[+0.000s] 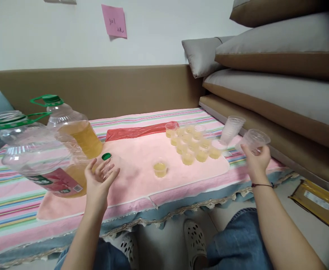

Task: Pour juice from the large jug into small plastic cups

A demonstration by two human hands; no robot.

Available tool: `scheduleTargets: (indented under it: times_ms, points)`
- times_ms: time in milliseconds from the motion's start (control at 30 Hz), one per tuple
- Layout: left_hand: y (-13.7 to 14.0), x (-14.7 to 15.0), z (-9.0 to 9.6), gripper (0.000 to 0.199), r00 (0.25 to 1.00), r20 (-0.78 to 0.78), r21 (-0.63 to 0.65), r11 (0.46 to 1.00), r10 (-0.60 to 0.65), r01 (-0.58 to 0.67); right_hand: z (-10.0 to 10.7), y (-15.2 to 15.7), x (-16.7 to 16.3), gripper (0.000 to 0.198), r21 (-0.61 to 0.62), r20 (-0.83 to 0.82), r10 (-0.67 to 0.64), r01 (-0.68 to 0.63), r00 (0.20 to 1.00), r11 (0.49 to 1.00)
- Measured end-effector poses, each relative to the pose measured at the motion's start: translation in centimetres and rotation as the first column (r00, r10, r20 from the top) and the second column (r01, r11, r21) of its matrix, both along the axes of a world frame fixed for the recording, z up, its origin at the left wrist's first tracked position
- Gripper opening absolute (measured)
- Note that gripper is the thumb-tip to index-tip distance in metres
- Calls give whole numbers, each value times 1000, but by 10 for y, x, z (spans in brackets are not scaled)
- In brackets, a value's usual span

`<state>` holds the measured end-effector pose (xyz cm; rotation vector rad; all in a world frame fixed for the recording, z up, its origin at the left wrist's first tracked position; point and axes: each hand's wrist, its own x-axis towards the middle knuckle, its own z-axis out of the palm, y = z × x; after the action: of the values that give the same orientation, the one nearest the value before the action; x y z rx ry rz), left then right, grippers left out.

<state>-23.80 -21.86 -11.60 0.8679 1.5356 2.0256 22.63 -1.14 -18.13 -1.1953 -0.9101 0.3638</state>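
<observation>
At the right, my right hand [258, 157] is closed around a clear plastic cup [254, 138], which is tilted. A leaning stack of clear cups [232, 129] is just left of it. My left hand [101, 176] has its fingers curved and apart beside a large clear bottle [29, 161] of yellow liquid, uncapped. A green cap [106, 156] lies just beyond those fingers. Between my hands, a single cup of yellow liquid [160, 170] stands on a pink towel [136, 183]. Several filled cups [192, 144] are grouped to its right.
Behind the open bottle stands another large bottle [81, 131] with its green cap on. A red plastic bag [138, 132] lies along the towel's back edge. Stacked cushions [279, 86] rise at the right, and a yellow package [319, 202] is on the floor.
</observation>
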Motion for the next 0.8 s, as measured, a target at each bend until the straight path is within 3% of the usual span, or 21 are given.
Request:
scheduleTargets:
  times_ms: [133, 233, 467, 567, 667, 733, 800]
  points:
    - [5, -1, -12, 90, 989, -120, -111, 991, -89, 75, -30, 23, 14, 41, -168, 77, -29, 41, 997, 985]
    - [7, 2, -21, 91, 961, -228, -173, 978, -157, 119, -45, 36, 16, 28, -206, 143, -1, 31, 990, 978]
    - [8, 12, -37, 93, 852, -454, -287, 948, -260, 137, -54, 45, 20, 68, -188, 231, 1, 44, 973, 981]
    - [8, 15, -39, 91, 823, -485, -305, 939, -296, 159, -46, 35, 24, 81, -141, 252, 30, 6, 967, 990]
    - [8, 18, -42, 91, 830, -471, -295, 940, -299, 171, -24, 15, 21, 91, -37, 257, -47, 59, 965, 998]
    - [8, 20, -43, 94, 836, -463, -278, 944, -294, 178, -3, -5, 6, 88, 76, 246, -105, 89, 964, 993]
    - [9, 22, -45, 96, 847, -448, -258, 949, -285, 183, 16, -30, -23, 75, 211, 252, -92, 38, 963, 977]
